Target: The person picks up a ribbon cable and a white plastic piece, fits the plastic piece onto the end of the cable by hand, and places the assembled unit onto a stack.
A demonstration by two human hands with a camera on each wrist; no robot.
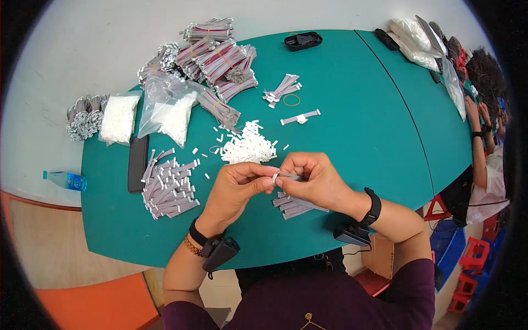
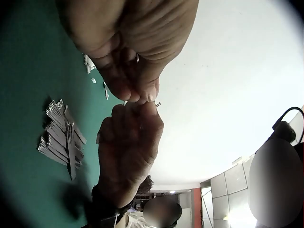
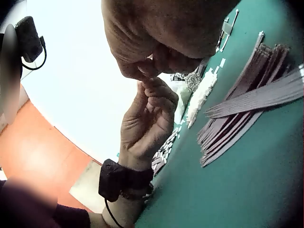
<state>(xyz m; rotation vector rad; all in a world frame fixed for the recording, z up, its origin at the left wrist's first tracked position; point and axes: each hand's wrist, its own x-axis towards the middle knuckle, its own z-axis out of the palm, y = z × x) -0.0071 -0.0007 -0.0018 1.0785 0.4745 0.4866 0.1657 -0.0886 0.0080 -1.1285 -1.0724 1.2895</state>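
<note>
In the head view my left hand and right hand meet over the near part of the green table. Between them is a short grey ribbon cable with a small white connector at its end. My left thumb and forefinger pinch the connector end, while the right thumb and fingers grip the cable. Both wrist views show the fingertips together, hiding most of the cable. Below the right hand lies a stack of grey ribbon cables. A heap of loose white connectors sits just beyond the hands.
Left of my hands lies a pile of cables with white ends, beside a long dark case. Bags of white pieces and bundled cables stand further back. A small cable group lies beyond. Another person's hands are at right.
</note>
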